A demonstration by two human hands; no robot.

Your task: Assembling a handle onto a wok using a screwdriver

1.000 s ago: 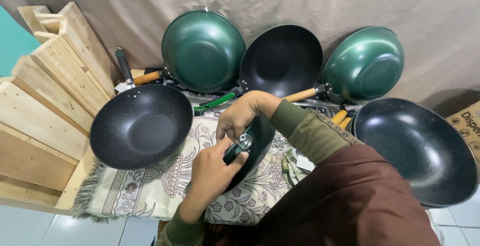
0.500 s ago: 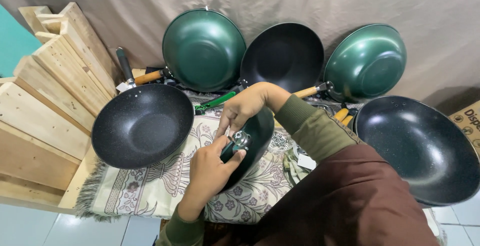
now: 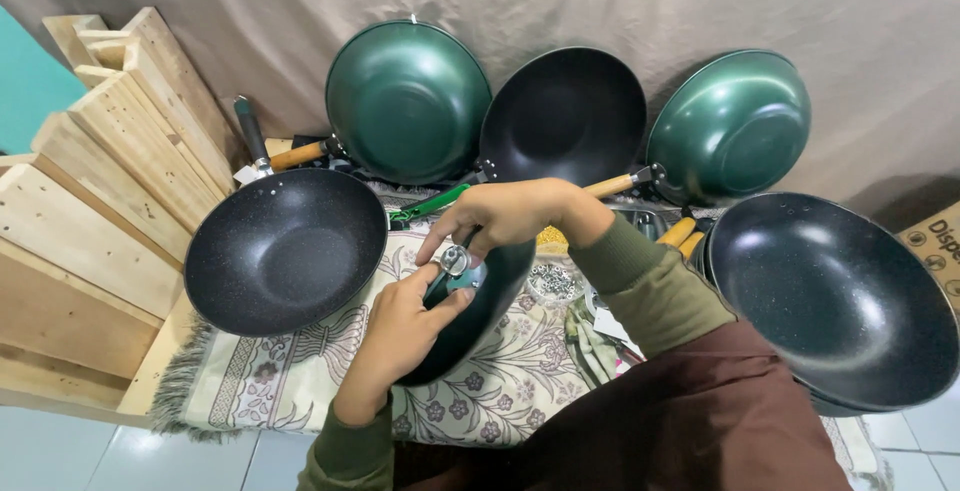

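**Both hands on a dark wok's metal fitting**

Woks ring the patterned cloth (image 3: 300, 381): black wok (image 3: 285, 251) left, two green woks (image 3: 408, 101) and a black one propped far, big black wok (image 3: 835, 296) right. Wooden planks (image 3: 90, 201) far left. Held wok (image 3: 470, 321) sits tilted at centre. Left hand (image 3: 400, 326) curled, thumb pressing the metal fitting (image 3: 455, 261); right hand (image 3: 505, 216) arched above, fingertips pinching it.

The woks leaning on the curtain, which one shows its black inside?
The middle wok. It faces out, showing its black inside; the left wok and right wok show green undersides.

Beige cloth backdrop (image 3: 300, 11), tile floor (image 3: 60, 451)
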